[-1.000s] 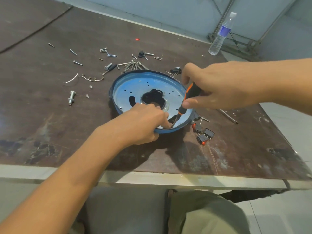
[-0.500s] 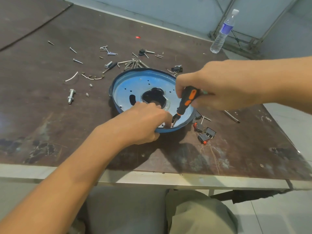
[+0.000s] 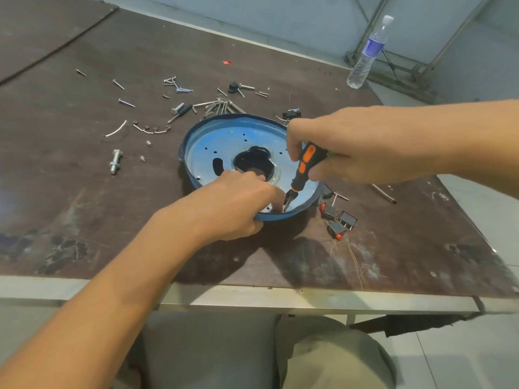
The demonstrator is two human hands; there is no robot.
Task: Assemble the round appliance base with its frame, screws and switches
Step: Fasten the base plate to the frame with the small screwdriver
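Blue round base (image 3: 224, 141) sits mid-table (image 3: 84, 192), L hand (image 3: 236, 209) curled over its rim at 6 o'clock w/ thumb under, R hand (image 3: 365, 147) wrapped round orange-black screwdriver (image 3: 306, 164), tip down inside rim approx 5 o'clock, switches (image 3: 338, 220) just beyond at 4.

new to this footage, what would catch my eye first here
The round blue base sits mid-table, the left hand gripping its near rim. The right hand holds a black-and-orange screwdriver, tip down just inside that rim. Loose screws lie scattered behind the base, rocker switches to its right.
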